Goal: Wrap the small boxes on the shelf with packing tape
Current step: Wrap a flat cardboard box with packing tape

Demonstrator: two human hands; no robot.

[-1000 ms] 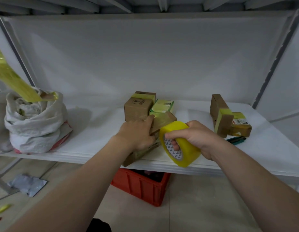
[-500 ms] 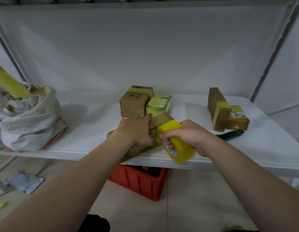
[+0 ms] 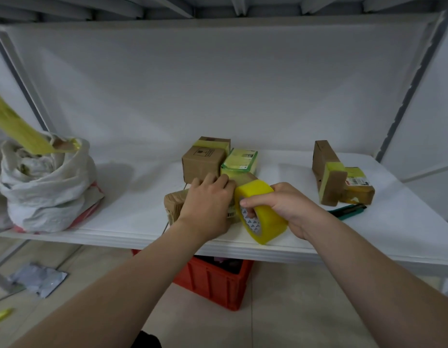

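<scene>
Holding the show together is the left hand (image 3: 207, 204), palm down with fingers laid fairly flat on a long brown cardboard box (image 3: 174, 207), pressing on it rather than wrapping round it. The right hand (image 3: 288, 207) grips a fat yellow roll of packing tape (image 3: 265, 222), thumb over the outside and fingers poked through the core. That roll sits just right of the box, practically touching the left fingertips. The box lies near the front lip of the white shelf (image 3: 132, 217), its long axis running near-left to far-right, so I'd guess the tape gets pulled leftward across it. Behind it are a squarer brown carton (image 3: 202, 164) and a green packet (image 3: 240, 160).
</scene>
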